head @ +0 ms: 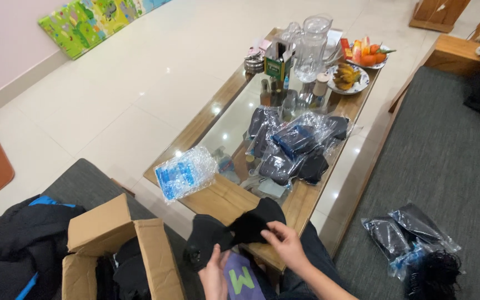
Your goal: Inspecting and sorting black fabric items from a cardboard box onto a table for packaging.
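Observation:
My left hand [214, 273] and my right hand [285, 241] both grip a black fabric piece [234, 230] over my lap, at the near end of the wooden coffee table [226, 199]. The left hand holds its lower left part and the right hand pinches its right edge. On the table just beyond lie several dark fabric items in clear plastic bags [293, 145]. A bag with blue contents [185, 173] rests on the table's near left corner.
An open cardboard box [120, 255] with dark items stands at my left on a grey cushion. More bagged dark items [409, 236] lie on the grey sofa at right. A glass pitcher [312, 48], bottles and fruit plates [350, 79] crowd the table's far end.

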